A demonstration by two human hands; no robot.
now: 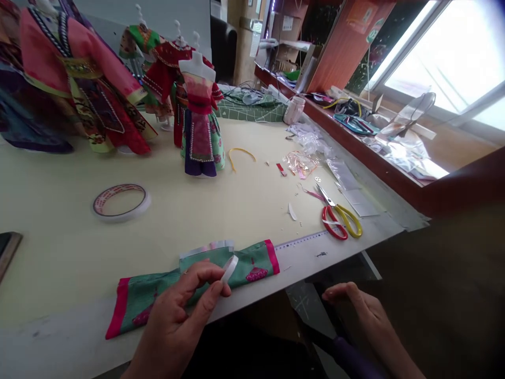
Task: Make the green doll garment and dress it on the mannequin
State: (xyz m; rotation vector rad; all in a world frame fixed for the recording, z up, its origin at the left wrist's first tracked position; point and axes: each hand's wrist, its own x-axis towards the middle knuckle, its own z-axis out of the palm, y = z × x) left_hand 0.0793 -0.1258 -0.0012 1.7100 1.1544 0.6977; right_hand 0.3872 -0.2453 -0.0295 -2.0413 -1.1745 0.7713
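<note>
My left hand [185, 305] pinches a short, curled strip of white tape [230, 268] between thumb and fingers. Beneath that hand, along the front edge of the table, lies a small green fabric garment piece [252, 260] with bright pink bands at both ends and dark pink printed motifs. A pale strip runs along its upper middle edge, and my hand covers part of the cloth. Beyond the table edge at lower right, my right hand [363, 313] hovers with fingers loosely stretched and nothing visible in it.
A tape roll [136, 210] lies left of centre. Scissors [335, 213] with red and yellow handles rest at right, near a printed ruler line [302, 241]. Dressed doll forms [201, 118] stand behind, with a yellow cord [241, 150] and plastic scraps [302, 163] beside them.
</note>
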